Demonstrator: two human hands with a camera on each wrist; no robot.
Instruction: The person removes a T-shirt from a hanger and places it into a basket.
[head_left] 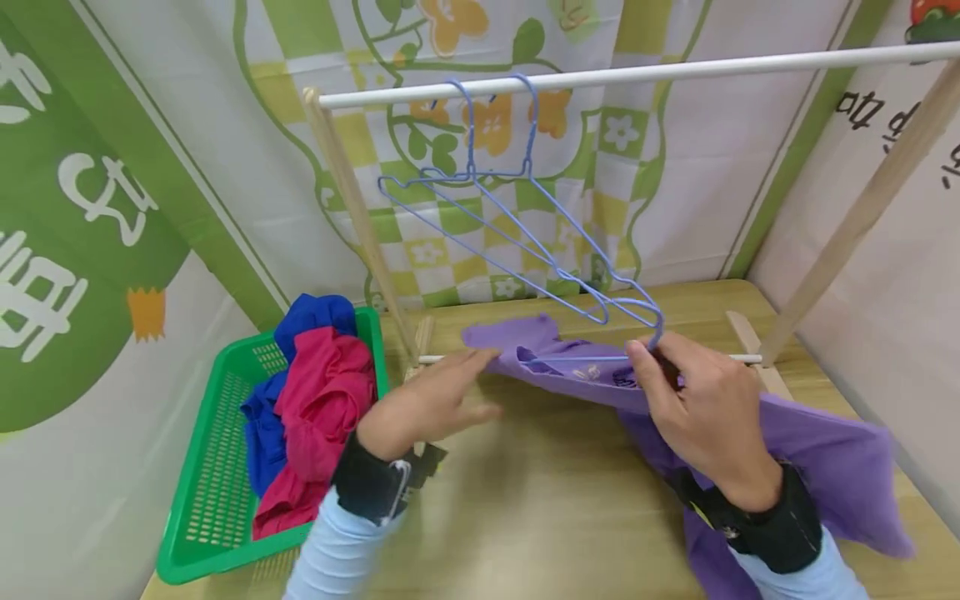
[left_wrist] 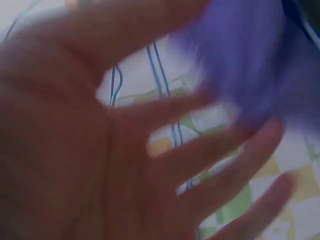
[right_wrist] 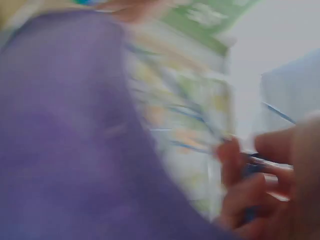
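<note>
My right hand (head_left: 701, 408) grips a blue wire hanger (head_left: 600, 359) near its hook, with the thumb and fingers curled round it. Part of that hanger lies inside the neckline of a purple shirt (head_left: 832, 467), which drapes to both sides and hangs down past my right wrist. My left hand (head_left: 431, 402) is at the shirt's left end, fingers spread and fairly straight. In the left wrist view its palm faces the camera, and the purple cloth (left_wrist: 240, 60) is blurred beyond the fingers. The right wrist view shows the shirt (right_wrist: 75, 125) filling the left side.
Two blue hangers (head_left: 517, 217) hang from a white rail (head_left: 637, 77) on a wooden stand (head_left: 862, 208). A green basket (head_left: 198, 467) at the left holds pink clothing (head_left: 322, 400) and blue clothing (head_left: 266, 433). Patterned cloth (head_left: 450, 250) covers the back behind the wooden table (head_left: 540, 517).
</note>
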